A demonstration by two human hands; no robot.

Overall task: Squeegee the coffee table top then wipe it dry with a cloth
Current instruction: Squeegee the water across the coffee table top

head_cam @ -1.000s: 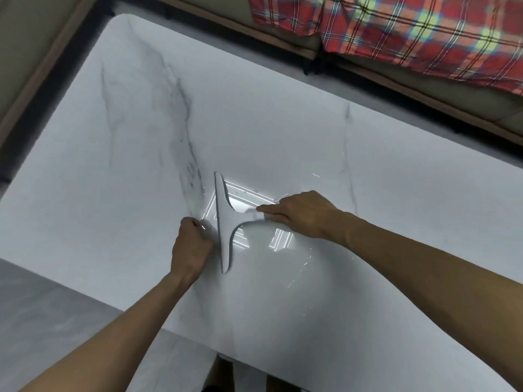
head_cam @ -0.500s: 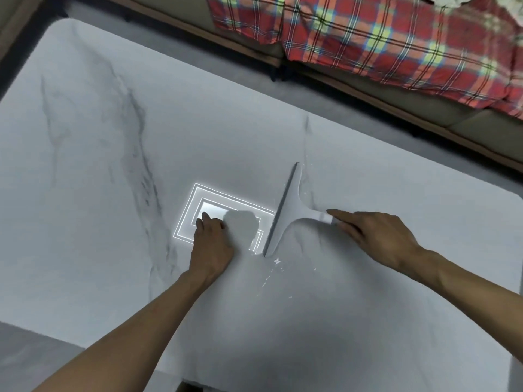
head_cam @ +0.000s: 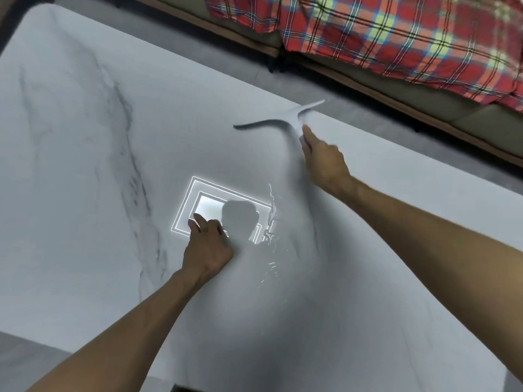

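A white T-shaped squeegee point(head_cam: 283, 120) lies with its blade near the far edge of the white marble coffee table point(head_cam: 85, 165). My right hand point(head_cam: 322, 162) grips its handle, arm stretched forward. My left hand point(head_cam: 208, 244) rests on the table top near the middle, fingers loosely bent, holding nothing. A thin line of water streaks point(head_cam: 271, 222) glints just right of the left hand. No cloth is in view.
A bright reflection of a ceiling light point(head_cam: 203, 205) shows on the glossy top beside my left hand. Beyond the far edge runs a strip of grey floor, then a sofa covered by a red plaid blanket point(head_cam: 396, 32).
My right hand has swept the squeegee from the table's middle to the right and then toward the far edge, turning the blade crosswise. My left hand has stayed pressed near the middle.
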